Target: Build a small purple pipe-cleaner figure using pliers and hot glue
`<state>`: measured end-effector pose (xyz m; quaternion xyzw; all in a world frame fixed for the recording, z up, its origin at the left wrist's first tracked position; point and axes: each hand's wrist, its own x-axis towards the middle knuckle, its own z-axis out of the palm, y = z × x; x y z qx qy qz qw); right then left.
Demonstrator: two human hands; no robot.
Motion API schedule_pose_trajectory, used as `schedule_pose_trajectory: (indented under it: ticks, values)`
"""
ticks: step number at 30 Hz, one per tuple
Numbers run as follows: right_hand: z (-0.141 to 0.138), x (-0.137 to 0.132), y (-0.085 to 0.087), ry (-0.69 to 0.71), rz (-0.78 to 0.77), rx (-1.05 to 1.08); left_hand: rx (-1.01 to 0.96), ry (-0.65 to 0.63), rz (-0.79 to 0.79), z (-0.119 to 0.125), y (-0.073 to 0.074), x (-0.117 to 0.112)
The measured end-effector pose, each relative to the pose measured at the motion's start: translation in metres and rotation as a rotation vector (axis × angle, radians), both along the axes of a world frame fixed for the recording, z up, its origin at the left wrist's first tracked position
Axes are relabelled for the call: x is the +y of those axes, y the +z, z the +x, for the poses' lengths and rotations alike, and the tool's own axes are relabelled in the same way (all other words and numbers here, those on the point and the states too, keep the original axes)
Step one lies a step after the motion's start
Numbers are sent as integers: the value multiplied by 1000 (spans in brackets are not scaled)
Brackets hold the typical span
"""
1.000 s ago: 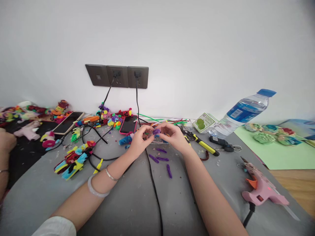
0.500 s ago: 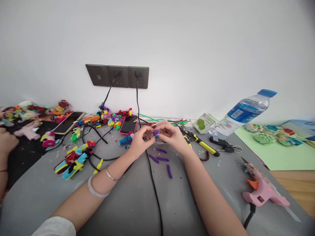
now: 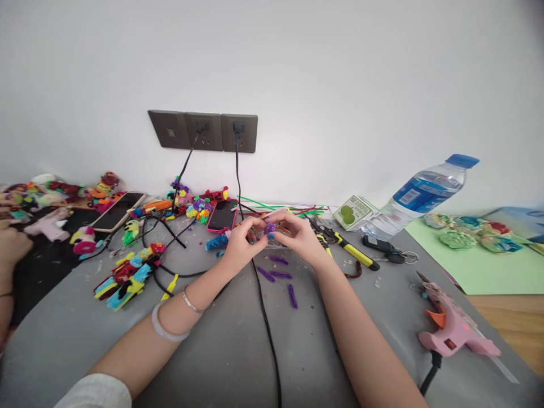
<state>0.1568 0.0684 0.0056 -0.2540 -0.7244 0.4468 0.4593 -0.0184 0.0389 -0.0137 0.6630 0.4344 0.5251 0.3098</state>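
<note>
Near the middle of the grey table, my left hand [image 3: 245, 242] and my right hand [image 3: 298, 237] meet with fingertips pinched around a small purple pipe cleaner piece [image 3: 269, 228]. Something blue shows just below it, partly hidden by the fingers. Several folded purple pipe cleaner lengths [image 3: 280, 275] lie on the table below my hands. A fuzzy blue roll [image 3: 216, 242] rests left of my left hand. To the right of my right hand are yellow-and-black pliers [image 3: 355, 251].
A black cable [image 3: 264, 317] runs down the table between my arms. Pipe cleaner figures [image 3: 127, 277] and phones [image 3: 221, 216] lie left. Keys [image 3: 395, 256], a juice box [image 3: 354, 213], a tilted water bottle [image 3: 429, 190] and a pink glue gun [image 3: 454, 326] are right. Another person's hand [image 3: 15, 245] shows far left.
My hands stay almost in place, with a slight shift of the fingers around the purple piece. At the far left, more of the other person's hands shows.
</note>
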Motion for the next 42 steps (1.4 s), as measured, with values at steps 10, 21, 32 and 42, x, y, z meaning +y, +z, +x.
schedule_pose_trajectory:
  ticks: [10,21,32,42]
  values:
    - [1,3,-1,-23,-146,30,-221,-135,-107,-1,-4,3]
    - [3,0,6,50,-247,76,-423,-263,-348,4,3,0]
    - [3,-4,9,152,-311,80,-536,-327,-514,5,4,-2]
    - [4,-4,8,164,-307,39,-532,-341,-508,6,7,-2]
